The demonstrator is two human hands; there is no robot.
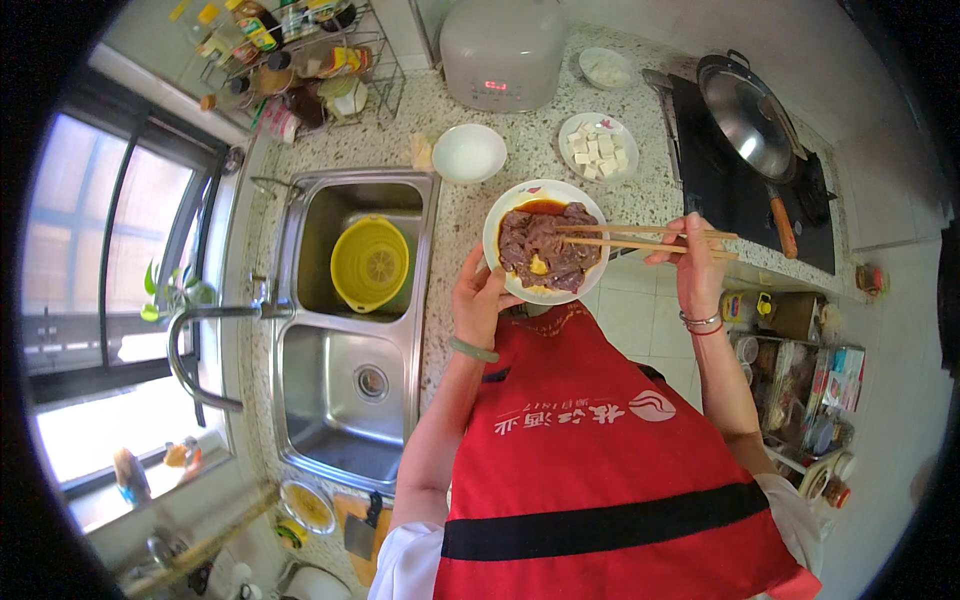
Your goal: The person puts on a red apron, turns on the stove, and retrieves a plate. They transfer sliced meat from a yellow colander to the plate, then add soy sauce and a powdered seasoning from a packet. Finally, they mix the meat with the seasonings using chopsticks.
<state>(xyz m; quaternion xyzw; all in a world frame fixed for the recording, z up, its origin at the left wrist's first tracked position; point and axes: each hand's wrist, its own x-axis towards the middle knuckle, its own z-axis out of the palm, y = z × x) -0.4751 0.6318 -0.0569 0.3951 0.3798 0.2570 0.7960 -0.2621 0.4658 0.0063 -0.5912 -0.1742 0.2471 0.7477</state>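
Note:
My left hand grips the left rim of a white bowl at the counter's front edge. Dark raw sliced meat fills the bowl, with brown sauce along its far side and a yellow patch near the front. In my right hand is a pair of wooden chopsticks, closed between the fingers. Their tips reach into the meat from the right. Just beyond the bowl, a plate carries white cubes that look like tofu. A white bowl stands to its left.
At left is a double sink with a yellow colander and a curved faucet. A wok sits on the black stove at right. A rice cooker and a small bowl stand farther back.

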